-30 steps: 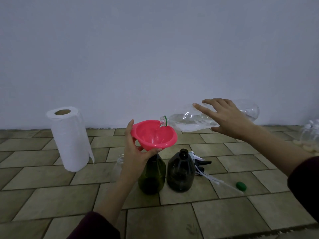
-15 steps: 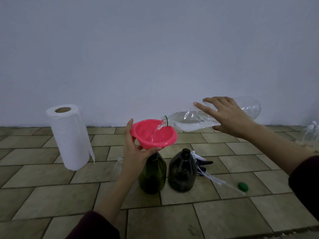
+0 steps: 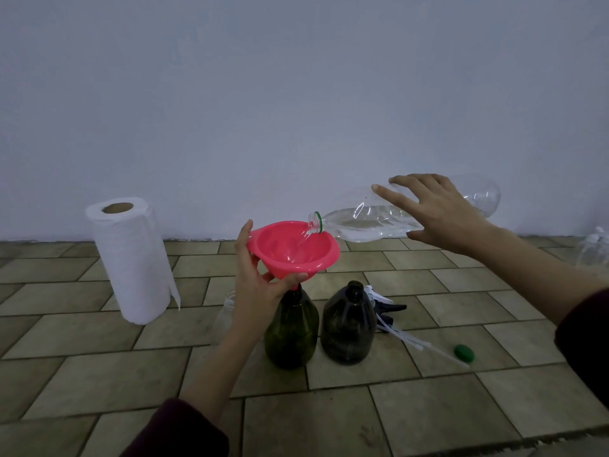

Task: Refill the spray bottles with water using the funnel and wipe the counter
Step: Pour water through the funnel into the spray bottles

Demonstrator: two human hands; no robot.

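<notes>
My left hand point(image 3: 260, 285) was wrapped around the pink funnel point(image 3: 293, 250): thumb up along the near-left rim, fingers curled under the cone just above the spout. Spout sat in the neck of the left green bottle point(image 3: 291, 331), funnel tilted a bit toward me.

My right hand point(image 3: 435, 216) held the clear water bottle point(image 3: 379, 222) from above, fingers spread over its body, thumb side below. Bottle lay nearly horizontal, base to the right, open neck with its green ring over the funnel's far-right rim. A thin stream of water ran from the neck into the funnel bowl. Bottle was roughly a third full, water pooled along its lower side.

Second dark bottle point(image 3: 349, 324) stood upright just right of the first, nearly touching it, neck open, no sprayer on it. How much water either dark bottle held, I couldn't tell through the tinted plastic.

Spray heads point(image 3: 384, 305) lay on the tiled counter point(image 3: 329, 417) just behind and right of that second bottle, white dip tubes trailing out to the right. Green cap point(image 3: 464, 352) lay past the tube ends, apart from the bottles.

A small clear bottle point(image 3: 225, 311) stood behind my left wrist, mostly hidden. Paper towel roll point(image 3: 131, 262) stood upright well to the left, one sheet hanging loose at its lower right. More clear bottles point(image 3: 596, 245) at the far right edge, cut off by the frame.

Both sleeves dark maroon.
</notes>
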